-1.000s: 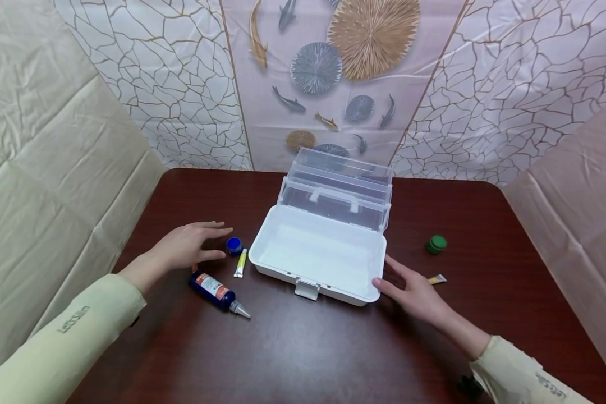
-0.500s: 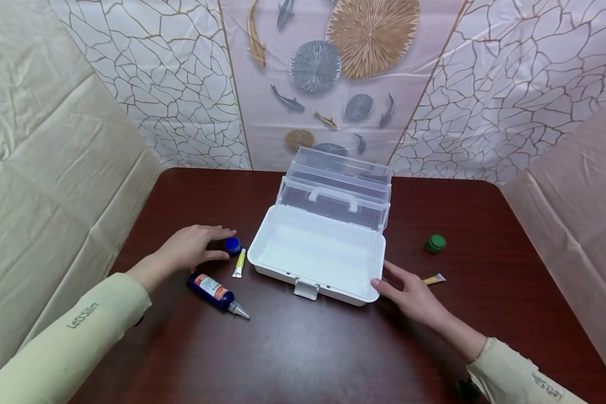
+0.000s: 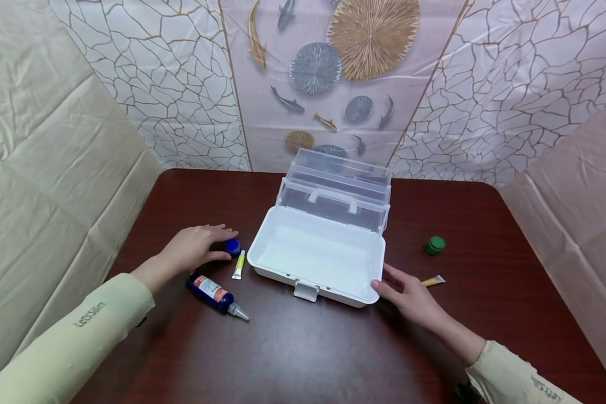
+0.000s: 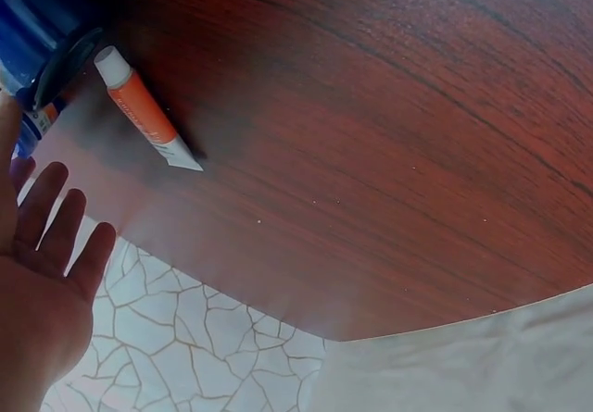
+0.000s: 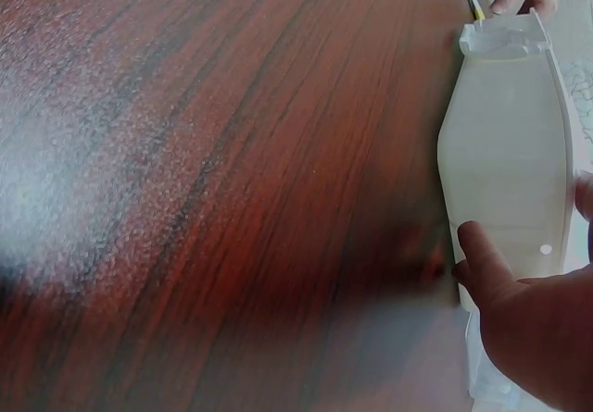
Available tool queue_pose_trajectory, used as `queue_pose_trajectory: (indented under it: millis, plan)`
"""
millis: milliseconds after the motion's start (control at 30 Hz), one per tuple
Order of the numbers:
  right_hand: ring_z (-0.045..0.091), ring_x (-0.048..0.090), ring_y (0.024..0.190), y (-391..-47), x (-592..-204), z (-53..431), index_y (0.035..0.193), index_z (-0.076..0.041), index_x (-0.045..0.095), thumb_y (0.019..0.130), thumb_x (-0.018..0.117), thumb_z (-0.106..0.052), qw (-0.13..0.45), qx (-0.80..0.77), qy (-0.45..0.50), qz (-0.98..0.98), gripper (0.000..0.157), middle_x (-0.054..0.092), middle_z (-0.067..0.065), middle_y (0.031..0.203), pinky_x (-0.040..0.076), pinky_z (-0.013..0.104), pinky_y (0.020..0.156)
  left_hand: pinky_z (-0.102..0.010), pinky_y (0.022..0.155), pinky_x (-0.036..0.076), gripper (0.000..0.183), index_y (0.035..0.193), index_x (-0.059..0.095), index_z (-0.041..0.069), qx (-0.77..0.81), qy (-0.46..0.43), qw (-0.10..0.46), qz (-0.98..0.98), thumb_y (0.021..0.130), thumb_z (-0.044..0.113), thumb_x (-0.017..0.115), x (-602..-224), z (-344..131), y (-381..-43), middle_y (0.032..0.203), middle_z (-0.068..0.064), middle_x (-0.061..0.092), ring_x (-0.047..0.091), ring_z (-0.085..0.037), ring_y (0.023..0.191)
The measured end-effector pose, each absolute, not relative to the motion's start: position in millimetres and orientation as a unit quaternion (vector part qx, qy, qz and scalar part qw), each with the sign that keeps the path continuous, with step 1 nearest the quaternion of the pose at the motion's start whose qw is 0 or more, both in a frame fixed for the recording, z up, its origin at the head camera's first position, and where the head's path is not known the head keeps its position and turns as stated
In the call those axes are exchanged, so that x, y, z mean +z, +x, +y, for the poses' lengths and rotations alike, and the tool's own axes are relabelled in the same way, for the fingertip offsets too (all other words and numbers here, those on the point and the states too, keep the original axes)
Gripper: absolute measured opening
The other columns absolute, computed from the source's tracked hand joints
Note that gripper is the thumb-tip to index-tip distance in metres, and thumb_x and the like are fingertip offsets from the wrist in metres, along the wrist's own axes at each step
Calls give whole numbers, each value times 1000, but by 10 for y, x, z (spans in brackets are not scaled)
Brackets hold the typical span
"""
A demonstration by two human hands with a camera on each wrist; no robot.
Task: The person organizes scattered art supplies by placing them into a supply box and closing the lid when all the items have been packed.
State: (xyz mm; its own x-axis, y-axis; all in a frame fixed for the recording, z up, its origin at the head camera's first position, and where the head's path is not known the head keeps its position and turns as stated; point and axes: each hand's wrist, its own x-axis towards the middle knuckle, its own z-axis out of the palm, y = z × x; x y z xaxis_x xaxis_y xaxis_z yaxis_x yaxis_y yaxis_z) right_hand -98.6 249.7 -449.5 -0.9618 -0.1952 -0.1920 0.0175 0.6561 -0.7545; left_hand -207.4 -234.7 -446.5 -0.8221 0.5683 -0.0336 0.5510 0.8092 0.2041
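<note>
My left hand (image 3: 194, 247) has its thumb and fingertips on either side of a small blue paint jar (image 3: 233, 247). Next to it lies a yellow paint tube (image 3: 239, 265). A dark blue squeeze bottle (image 3: 212, 292) with a tapered nozzle lies below that hand. An orange paint tube (image 4: 145, 111) shows in the left wrist view, mostly hidden by the hand in the head view. My right hand (image 3: 414, 297) holds the right front corner of a white storage box (image 3: 278, 274), thumb at the rim. Its clear lid (image 3: 338, 185) is tipped back.
To the right of the box stand a green paint jar (image 3: 435, 245) and a yellow-orange paint tube (image 3: 433, 280), partly behind the right hand. Patterned cloth (image 3: 182, 84) hangs behind the dark wooden table (image 3: 303, 365), with plain cloth on both sides.
My left hand has moved slightly right, bringing its thumb and fingertips up to the blue paint jar. The right hand stays on the box corner.
</note>
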Motion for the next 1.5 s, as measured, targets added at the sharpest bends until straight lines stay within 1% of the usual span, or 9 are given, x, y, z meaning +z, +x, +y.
queue_pose_trajectory:
  millis: [133,267,567,767,1033,1133,1300,1367,1500]
  plan:
    - [42,52,144,-983,-4504,2495,160,4,43,108,66,-40,134,-412,-45,900,72,53,27,156,47,59,113,-59,105,55,61,146,67,11,85,297,44,950,94,38,83,-4477,-2335,-2070,145,-13,67,60,-36,138]
    - [41,54,143,-977,-4511,2490,161,3,43,108,65,-41,138,-417,-37,898,72,53,26,156,48,57,113,-58,105,55,61,146,67,10,84,300,41,949,94,38,83,-4495,-2333,-2066,145,-14,67,60,-36,139]
    - [35,58,138,-950,-4514,2454,163,-1,40,108,64,-45,164,-444,-2,881,75,51,25,158,53,47,109,-58,102,57,56,140,72,9,80,309,18,948,94,38,84,-4516,-2331,-2071,142,-15,69,63,-37,136]
    - [34,56,140,-937,-4510,2441,163,0,40,109,62,-44,162,-451,5,878,73,51,25,158,53,44,109,-57,100,59,54,136,74,7,76,310,7,948,93,37,85,-4516,-2325,-2070,141,-17,69,63,-38,134]
    - [33,56,139,-938,-4508,2439,163,1,40,109,62,-42,160,-458,2,874,72,52,25,158,54,32,104,-59,101,58,55,136,74,7,63,326,-11,943,92,38,85,-4465,-2319,-2050,141,-18,69,65,-42,131]
    - [32,56,139,-937,-4508,2439,163,1,40,109,62,-42,159,-458,3,874,72,52,24,158,54,32,104,-58,102,57,55,134,75,6,66,336,-25,939,91,38,87,-4409,-2320,-2045,139,-17,70,65,-40,131]
    - [32,55,139,-941,-4512,2441,163,0,40,109,62,-43,159,-458,6,875,72,52,24,158,53,39,108,-56,105,56,54,132,76,5,66,360,-52,929,88,34,89,-4287,-2309,-2036,133,-15,74,66,-36,131]
    - [32,56,138,-942,-4513,2442,163,0,41,109,63,-42,160,-460,8,874,72,52,24,158,53,35,106,-55,106,55,54,130,77,4,67,371,-62,924,86,32,91,-4239,-2296,-2039,130,-14,75,67,-35,130]
    - [31,57,137,-945,-4520,2444,162,1,41,109,63,-41,159,-462,9,873,71,53,24,157,54,33,104,-54,109,53,54,129,77,4,64,383,-69,919,84,30,93,-4135,-2262,-2056,128,-12,76,67,-33,131]
